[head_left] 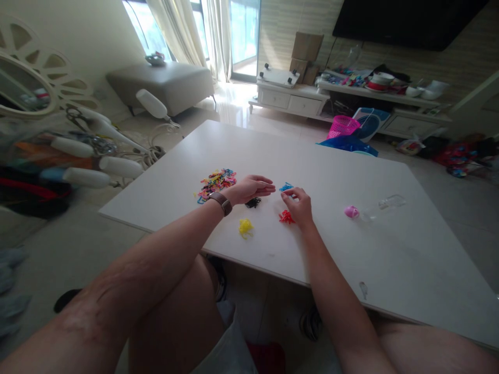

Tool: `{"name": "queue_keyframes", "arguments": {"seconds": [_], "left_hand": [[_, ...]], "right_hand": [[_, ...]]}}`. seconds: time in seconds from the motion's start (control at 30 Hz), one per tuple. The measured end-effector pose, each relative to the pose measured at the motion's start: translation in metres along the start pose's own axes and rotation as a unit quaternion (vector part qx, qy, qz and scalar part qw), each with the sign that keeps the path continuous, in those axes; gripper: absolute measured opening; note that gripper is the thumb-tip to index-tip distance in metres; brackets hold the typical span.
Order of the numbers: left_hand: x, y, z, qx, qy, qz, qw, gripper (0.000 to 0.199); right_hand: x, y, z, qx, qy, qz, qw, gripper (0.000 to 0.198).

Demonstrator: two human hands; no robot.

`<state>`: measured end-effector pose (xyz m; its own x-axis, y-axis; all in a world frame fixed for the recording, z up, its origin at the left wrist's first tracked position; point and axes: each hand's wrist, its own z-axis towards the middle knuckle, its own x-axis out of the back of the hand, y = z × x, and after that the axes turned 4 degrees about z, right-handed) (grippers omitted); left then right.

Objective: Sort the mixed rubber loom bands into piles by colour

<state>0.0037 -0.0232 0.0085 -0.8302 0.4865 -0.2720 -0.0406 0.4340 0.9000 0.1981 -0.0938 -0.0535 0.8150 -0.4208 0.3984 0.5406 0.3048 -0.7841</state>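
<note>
My left hand, with a watch on its wrist, is held out flat with its fingers straight, above the small pile of black bands. My right hand is curled, thumb and fingertips pinched together beside the small pile of blue bands; what lies between them is too small to make out. Partly under my right hand is a pile of red bands. Nearer to me lies a yellow pile of bands. A larger pile of mixed-colour bands spreads beyond my left wrist.
All this lies on a white table. To the right are a pink round object and a clear plastic container on its side. A small clear piece sits by the front edge. White lamp arms stand close to the left edge.
</note>
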Motion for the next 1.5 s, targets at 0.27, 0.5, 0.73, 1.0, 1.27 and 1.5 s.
{"name": "queue_keyframes", "arguments": {"seconds": [0.27, 0.5, 0.73, 1.0, 1.27, 1.5], "left_hand": [[-0.012, -0.011, 0.005, -0.008, -0.024, 0.028, 0.999, 0.015], [-0.015, -0.015, 0.007, -0.015, -0.026, 0.052, 0.998, 0.028], [-0.011, -0.019, 0.011, -0.048, -0.037, 0.071, 0.996, 0.036], [-0.011, -0.014, 0.007, -0.06, -0.06, 0.128, 0.988, 0.035], [0.036, 0.021, -0.004, -0.082, 0.087, 0.184, 0.976, 0.028], [0.08, 0.029, -0.019, -0.065, 0.262, 0.216, 0.938, 0.017]], "right_hand": [[-0.001, -0.009, -0.002, 0.029, -0.04, 0.037, 0.998, 0.023], [-0.001, -0.01, -0.001, 0.035, -0.039, 0.06, 0.997, 0.023], [-0.005, -0.008, -0.002, -0.022, -0.045, 0.112, 0.992, 0.024], [-0.002, -0.005, -0.002, -0.039, -0.034, 0.115, 0.992, 0.015], [0.011, 0.002, 0.004, -0.064, -0.043, 0.065, 0.995, 0.008], [0.02, 0.01, 0.005, -0.063, -0.111, 0.01, 0.992, 0.006]]}}
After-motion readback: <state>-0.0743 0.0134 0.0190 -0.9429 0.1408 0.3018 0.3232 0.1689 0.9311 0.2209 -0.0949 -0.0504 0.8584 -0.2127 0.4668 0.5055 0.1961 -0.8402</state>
